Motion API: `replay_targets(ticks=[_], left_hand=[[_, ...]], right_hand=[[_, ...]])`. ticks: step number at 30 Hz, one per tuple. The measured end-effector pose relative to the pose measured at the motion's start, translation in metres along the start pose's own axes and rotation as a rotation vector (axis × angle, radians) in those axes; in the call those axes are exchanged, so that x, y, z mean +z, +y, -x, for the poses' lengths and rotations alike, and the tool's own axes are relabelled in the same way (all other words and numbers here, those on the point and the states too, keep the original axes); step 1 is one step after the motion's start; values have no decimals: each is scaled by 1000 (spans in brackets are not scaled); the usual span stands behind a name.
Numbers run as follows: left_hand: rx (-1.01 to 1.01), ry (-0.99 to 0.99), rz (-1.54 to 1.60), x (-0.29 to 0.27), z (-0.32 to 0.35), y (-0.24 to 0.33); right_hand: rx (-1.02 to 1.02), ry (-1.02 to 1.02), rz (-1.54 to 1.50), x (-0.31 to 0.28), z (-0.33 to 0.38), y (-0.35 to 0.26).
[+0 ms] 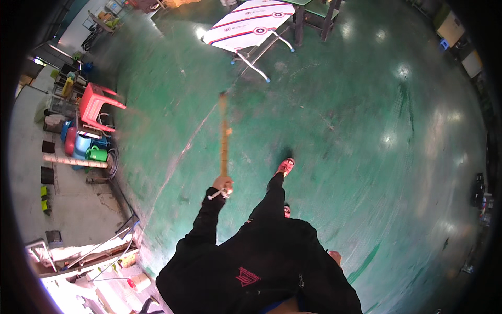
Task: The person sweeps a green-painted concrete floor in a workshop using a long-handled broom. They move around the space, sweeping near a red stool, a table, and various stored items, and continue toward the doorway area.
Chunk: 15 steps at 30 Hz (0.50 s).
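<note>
Head view: the left hand [223, 183] is closed around the near end of a long wooden stick [224, 137], which runs away from the body and out over the green floor [366, 131]. Its far end is blurred, so I cannot tell what, if anything, is fixed there or whether it touches the floor. A bit of white cord hangs at the grip. The right hand [334, 257] shows only as a small patch beside the black jacket, low at the person's side; whether it is open or closed cannot be told, and it seems to hold nothing. One foot in a red sandal [285, 166] is planted ahead on the floor.

As a judgement, the work with the stick looks to be in mid-course: the floor shows faint streaks and scuffs and shiny glare in all directions, with no plain border between a finished and an unfinished part. A folding table [248, 23] stands at the far edge of the floor, a red plastic stool [97, 104] and coloured containers [86, 146] along its left edge.
</note>
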<state>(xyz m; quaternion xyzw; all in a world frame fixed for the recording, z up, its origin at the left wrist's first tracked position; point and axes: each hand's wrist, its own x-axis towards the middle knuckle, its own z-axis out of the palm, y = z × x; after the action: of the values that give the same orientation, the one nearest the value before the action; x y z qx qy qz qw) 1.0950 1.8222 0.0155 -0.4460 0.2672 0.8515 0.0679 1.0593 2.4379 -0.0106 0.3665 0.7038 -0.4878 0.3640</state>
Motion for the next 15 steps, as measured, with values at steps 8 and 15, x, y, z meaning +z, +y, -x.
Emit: replay_targets(ticks=[8,15], left_hand=[[3,14,-17,-95,-165,172],[-70,-367,-568,-14,-334,119]], right_hand=[[8,129,69,29,2,-126],[-215,205,-29,67,28,-254]])
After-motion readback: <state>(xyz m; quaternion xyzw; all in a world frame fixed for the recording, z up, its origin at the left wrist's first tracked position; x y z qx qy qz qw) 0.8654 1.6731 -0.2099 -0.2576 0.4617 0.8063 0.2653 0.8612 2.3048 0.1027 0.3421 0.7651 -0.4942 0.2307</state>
